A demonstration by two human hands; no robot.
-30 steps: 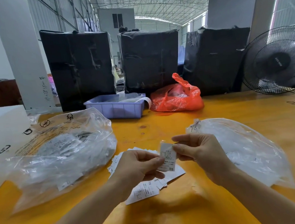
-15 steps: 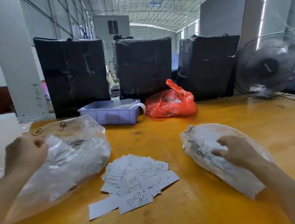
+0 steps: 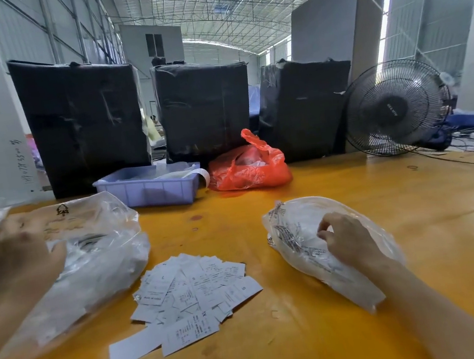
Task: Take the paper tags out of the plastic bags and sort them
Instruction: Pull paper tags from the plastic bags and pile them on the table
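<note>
A loose pile of white printed paper tags [image 3: 190,292] lies on the yellow table between two clear plastic bags. The big bag on the left [image 3: 97,265] holds many tags; my left hand [image 3: 16,266] rests on its left end, blurred, fingers curled into the plastic. The smaller bag on the right [image 3: 303,242] also holds tags. On top of it sits my right hand [image 3: 346,240], fingertips pinching the plastic.
A lilac plastic tray [image 3: 147,187] and a red plastic bag [image 3: 249,166] stand at the back of the yellow table [image 3: 384,221]. Behind them are three black-wrapped boxes [image 3: 203,109]. A black fan [image 3: 394,106] stands at back right, with cables beside it.
One second ago both hands held a single tag over the pile. The tag is down, my left hand went to the left bag, my right hand to the right bag.
</note>
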